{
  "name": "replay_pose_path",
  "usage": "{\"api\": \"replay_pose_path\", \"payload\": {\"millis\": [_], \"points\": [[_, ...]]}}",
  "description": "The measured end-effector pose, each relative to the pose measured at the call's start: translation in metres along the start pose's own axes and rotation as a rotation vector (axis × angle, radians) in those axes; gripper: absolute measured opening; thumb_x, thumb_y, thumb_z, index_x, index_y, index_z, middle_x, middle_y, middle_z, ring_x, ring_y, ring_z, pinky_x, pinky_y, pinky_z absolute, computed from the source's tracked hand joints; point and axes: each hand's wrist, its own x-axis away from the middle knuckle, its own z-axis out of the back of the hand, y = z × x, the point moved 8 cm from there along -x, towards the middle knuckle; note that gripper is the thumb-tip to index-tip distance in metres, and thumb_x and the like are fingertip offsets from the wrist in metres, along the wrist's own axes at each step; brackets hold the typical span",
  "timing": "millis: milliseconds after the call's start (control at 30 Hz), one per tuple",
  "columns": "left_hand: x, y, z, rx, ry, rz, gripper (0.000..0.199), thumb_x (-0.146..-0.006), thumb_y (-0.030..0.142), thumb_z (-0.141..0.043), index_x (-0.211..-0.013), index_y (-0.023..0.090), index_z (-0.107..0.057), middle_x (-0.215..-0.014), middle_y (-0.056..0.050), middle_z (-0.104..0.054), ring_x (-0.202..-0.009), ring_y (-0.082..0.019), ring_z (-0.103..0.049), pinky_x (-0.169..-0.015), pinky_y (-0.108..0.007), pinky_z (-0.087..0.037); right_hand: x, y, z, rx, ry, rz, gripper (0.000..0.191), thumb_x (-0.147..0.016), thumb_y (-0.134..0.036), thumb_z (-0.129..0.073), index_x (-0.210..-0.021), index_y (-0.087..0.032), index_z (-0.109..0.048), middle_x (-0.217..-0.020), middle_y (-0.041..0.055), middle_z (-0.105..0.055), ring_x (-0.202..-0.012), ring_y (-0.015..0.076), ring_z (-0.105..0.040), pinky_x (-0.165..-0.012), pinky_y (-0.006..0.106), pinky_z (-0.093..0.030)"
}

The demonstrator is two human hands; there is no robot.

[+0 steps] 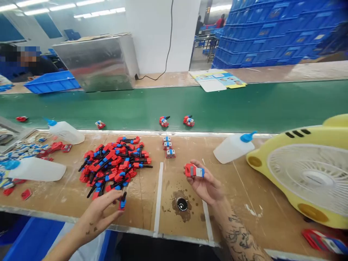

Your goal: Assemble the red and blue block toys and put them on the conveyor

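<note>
Pinching 1 part (pixel 123 204) in left hand (pixel 101 212), just beside pile (pixel 116 163); pinching 1 block (pixel 193 171) in right hand (pixel 206 186), near 1 cup (pixel 182 204), dark and shiny inside. Beyond: 1 row of 3 blocks (pixel 167 145), 3 bottles (pixel 232 149), 4 pieces (pixel 164 122) on belt (pixel 130 105).

A yellow fan (pixel 307 175) sits at the right, with stacked blue crates (pixel 261 36) and a metal box (pixel 95 61) farther back.
</note>
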Motion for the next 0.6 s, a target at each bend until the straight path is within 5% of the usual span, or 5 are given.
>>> {"api": "replay_pose_path", "payload": {"millis": [100, 267, 433, 600], "points": [[-0.018, 0.019, -0.036, 0.627, 0.098, 0.294, 0.040, -0.072, 0.036, -0.081, -0.108, 0.019, -0.072, -0.101, -0.009, -0.073, -0.089, -0.025, -0.070, -0.077, -0.031, -0.059, 0.013, 0.008, 0.002, -0.022, 0.014, -0.006, 0.049, -0.067, -0.042, -0.087, -0.110, -0.027, -0.070, -0.102, 0.0030, -0.073, -0.091, 0.0186, -0.068, -0.080, 0.027, -0.055], [-0.050, 0.075, -0.096, 1.360, 0.050, 0.316, 0.043, -0.064, 0.033, -0.088, -0.102, 0.019, -0.073, -0.097, -0.007, -0.071, -0.073, -0.018, -0.069, -0.067, -0.028, -0.057, 0.028, 0.012, 0.011, 0.002, 0.050, 0.001, 0.051, -0.062, -0.040, -0.092, -0.106, -0.029, -0.069, -0.097, 0.0001, -0.072, -0.089, 0.0171, -0.067, -0.082, 0.027, -0.053], [-0.056, 0.096, -0.110, 1.534, -0.063, 0.304, 0.042, -0.068, 0.030, -0.085, -0.107, 0.021, -0.073, -0.100, -0.006, -0.069, -0.075, -0.018, -0.069, -0.064, -0.024, -0.053, 0.044, 0.003, 0.028, 0.328, 0.102, 0.059, 0.052, -0.065, -0.029, -0.092, -0.110, -0.029, -0.067, -0.101, 0.0010, -0.069, -0.090, 0.0174, -0.064, -0.080, 0.027, -0.050], [-0.058, 0.091, -0.109, 1.534, -0.001, 0.329, 0.045, -0.063, 0.025, -0.088, -0.105, 0.018, -0.074, -0.097, -0.007, -0.070, -0.089, -0.017, -0.066, -0.080, -0.024, -0.052, 0.049, -0.002, 0.043, 0.487, 0.165, 0.060, 0.073, -0.068, -0.021, -0.088, -0.133, -0.033, -0.057, -0.109, 0.0013, -0.062, -0.094, 0.0183, -0.062, -0.080, 0.029, -0.050]]}}
